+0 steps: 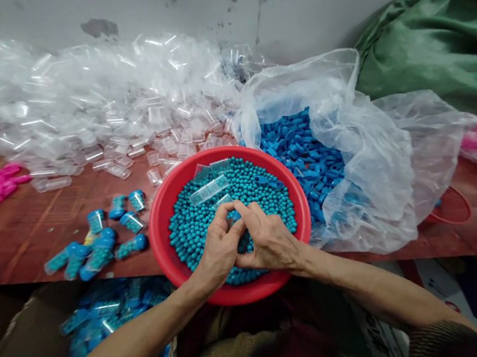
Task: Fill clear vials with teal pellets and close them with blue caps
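Note:
Both hands meet over a red basin [160, 241] full of small blue beads [187, 224]. The fingertips of my left hand [219, 244] are pinched together and touch those of my right hand [273, 237], which is closed in a pinch too. A bit of blue shows between them, but the fingers hide most of whatever they hold. Just beyond the fingertips, clear plastic tubes [210, 190] lie on the beads. A dark blue plastic piece [269, 182] rests on the beads at the right side of the basin.
Left of the basin lie several bead-filled tubes with blue caps [99, 252]. A heap of clear empty tubes [81, 101] lines the wall. At right, a plastic bag [367, 149] spills blue pieces [303, 155]. Below the table edge is a box of filled tubes [100, 313].

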`<state>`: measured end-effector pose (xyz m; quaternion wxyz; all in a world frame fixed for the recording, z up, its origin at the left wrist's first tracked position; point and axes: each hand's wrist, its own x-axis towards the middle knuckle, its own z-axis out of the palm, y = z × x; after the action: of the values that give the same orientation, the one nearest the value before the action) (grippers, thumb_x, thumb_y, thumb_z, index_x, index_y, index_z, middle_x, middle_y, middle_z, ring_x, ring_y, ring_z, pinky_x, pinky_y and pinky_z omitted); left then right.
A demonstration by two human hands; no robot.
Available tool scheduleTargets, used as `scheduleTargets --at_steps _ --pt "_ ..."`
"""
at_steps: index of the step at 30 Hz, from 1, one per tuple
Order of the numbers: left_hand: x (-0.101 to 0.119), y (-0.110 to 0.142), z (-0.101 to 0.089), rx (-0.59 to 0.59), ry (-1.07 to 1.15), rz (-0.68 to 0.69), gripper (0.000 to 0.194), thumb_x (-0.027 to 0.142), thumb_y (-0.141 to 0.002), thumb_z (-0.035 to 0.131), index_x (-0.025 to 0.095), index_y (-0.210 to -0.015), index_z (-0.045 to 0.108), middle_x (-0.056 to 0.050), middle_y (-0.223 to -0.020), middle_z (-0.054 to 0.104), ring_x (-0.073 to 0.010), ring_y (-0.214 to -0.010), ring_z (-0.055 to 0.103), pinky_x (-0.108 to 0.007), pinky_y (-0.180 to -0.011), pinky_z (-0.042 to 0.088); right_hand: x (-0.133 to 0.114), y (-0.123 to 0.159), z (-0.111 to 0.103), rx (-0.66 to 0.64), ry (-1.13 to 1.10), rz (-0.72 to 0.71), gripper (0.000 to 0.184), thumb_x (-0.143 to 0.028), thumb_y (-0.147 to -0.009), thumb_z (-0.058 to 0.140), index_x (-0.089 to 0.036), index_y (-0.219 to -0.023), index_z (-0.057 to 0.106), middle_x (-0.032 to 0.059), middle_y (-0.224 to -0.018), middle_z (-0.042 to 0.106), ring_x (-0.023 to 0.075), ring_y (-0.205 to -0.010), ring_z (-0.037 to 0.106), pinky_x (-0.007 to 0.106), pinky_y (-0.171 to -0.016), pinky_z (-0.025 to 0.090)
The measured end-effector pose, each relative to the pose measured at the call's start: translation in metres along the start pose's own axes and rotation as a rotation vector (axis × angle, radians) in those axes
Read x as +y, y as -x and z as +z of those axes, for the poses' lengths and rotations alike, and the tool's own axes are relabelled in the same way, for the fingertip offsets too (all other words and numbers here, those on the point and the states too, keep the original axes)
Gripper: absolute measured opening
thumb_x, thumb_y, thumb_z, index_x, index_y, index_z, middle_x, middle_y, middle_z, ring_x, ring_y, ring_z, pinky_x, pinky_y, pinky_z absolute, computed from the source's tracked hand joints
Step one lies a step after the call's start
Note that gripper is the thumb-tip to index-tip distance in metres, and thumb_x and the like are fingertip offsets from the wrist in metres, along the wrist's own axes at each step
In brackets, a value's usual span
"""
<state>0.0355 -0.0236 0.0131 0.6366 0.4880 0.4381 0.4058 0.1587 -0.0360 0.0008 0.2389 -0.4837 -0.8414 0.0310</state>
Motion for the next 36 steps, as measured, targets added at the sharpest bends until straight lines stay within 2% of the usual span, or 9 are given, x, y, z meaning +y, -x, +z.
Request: scheduleTargets --at_steps 6,10,14,18,21,26,29,32,36 --pt "-0.007 -0.003 -0.006 -0.005 -0.198 0.06 0.018 0.031 -0.081 0.052 0.019 -0.093 0.048 0.005 -0.068 0.043 -0.0085 -0.059 0.039 -0.021 -0.057 0.036 -0.006 0.0 0.003 -0.163 -0.094 0.101 0.08 -0.047 -0.078 0.054 -0.004 -0.137 0.021 0.019 -0.103 0.054 0.0267 -0.079 0.06 0.035 -0.052 0.051" --pt "0.007 -0.004 -0.043 0.003 -0.37 0.066 0.025 0.032 -0.08 0.053 0.021 -0.103 0.05 0.004 -0.071 0.048 -0.0091 -0.061 0.044 -0.022 -0.059 0.039 0.01 -0.007 -0.011 -0.275 -0.227 0.13 0.085 -0.048 -0.079 0.056 -0.014 -0.144 0.012 0.0206 -0.132 0.042 0.0275 -0.099 0.058 0.039 -0.072 0.052" --pt "0.029 -0.003 -0.115 0.355 -0.563 0.086 0.032 0.036 -0.08 0.052 0.025 -0.11 0.05 0.003 -0.081 0.056 -0.0105 -0.063 0.05 -0.023 -0.057 0.041 0.044 -0.005 -0.019 -0.281 -0.187 0.29 0.051 -0.036 -0.087 0.05 -0.014 -0.132 0.043 0.0143 -0.119 0.058 0.023 -0.096 0.061 0.038 -0.083 0.048" --pt "0.037 -0.005 -0.164 0.642 -1.103 0.101 0.039 0.033 -0.08 0.051 0.026 -0.119 0.05 0.0 -0.084 0.06 -0.0188 -0.081 0.056 -0.03 -0.072 0.043 0.058 -0.004 -0.016 -0.354 -0.089 0.327 0.03 -0.03 -0.089 0.047 -0.017 -0.112 0.06 0.0089 -0.104 0.068 0.023 -0.099 0.062 0.035 -0.084 0.046" --pt "0.034 -0.01 -0.151 0.658 -1.314 0.241 0.035 0.033 -0.083 0.045 0.019 -0.114 0.055 -0.004 -0.095 0.063 -0.0225 -0.096 0.056 -0.032 -0.081 0.041 0.052 -0.017 -0.014 -0.414 -0.006 0.279 0.027 -0.028 -0.091 0.042 -0.02 -0.106 0.062 0.0066 -0.104 0.068 0.0219 -0.099 0.062 0.031 -0.081 0.045" --pt "0.025 -0.032 -0.093 0.154 -1.383 0.088 0.033 0.037 -0.085 0.041 0.02 -0.103 0.062 -0.005 -0.081 0.067 -0.0203 -0.076 0.061 -0.027 -0.065 0.04 0.037 -0.05 -0.005 -0.436 0.158 0.13 0.028 -0.021 -0.092 0.034 -0.02 -0.109 0.057 0.0075 -0.102 0.066 0.022 -0.092 0.061 0.03 -0.069 0.045" --pt "0.017 -0.044 -0.082 -0.044 -1.441 -0.021 0.033 0.037 -0.084 0.041 0.021 -0.105 0.061 -0.006 -0.079 0.067 -0.024 -0.079 0.062 -0.029 -0.065 0.039 0.031 -0.065 0.011 -0.484 0.213 -0.056 0.032 -0.017 -0.093 0.028 -0.02 -0.11 0.054 0.0102 -0.106 0.062 0.0232 -0.091 0.059 0.031 -0.066 0.046" --pt "0.008 -0.049 -0.084 -0.074 -1.408 -0.049 0.032 0.036 -0.083 0.044 0.021 -0.106 0.06 -0.005 -0.077 0.066 -0.0246 -0.082 0.062 -0.029 -0.068 0.041 0.031 -0.074 0.028 -0.558 0.225 -0.097 0.033 -0.014 -0.092 0.026 -0.015 -0.107 0.055 0.0139 -0.109 0.059 0.0241 -0.089 0.06 0.034 -0.067 0.047" --pt "0.003 -0.049 -0.08 -0.032 -1.086 -0.199 0.031 0.033 -0.08 0.051 0.015 -0.104 0.058 -0.003 -0.067 0.061 -0.0201 -0.065 0.061 -0.028 -0.061 0.044 0.042 -0.082 0.036 -0.617 0.137 0.061 0.027 -0.018 -0.09 0.036 -0.012 -0.107 0.055 0.0171 -0.115 0.056 0.0227 -0.09 0.06 0.032 -0.071 0.046"
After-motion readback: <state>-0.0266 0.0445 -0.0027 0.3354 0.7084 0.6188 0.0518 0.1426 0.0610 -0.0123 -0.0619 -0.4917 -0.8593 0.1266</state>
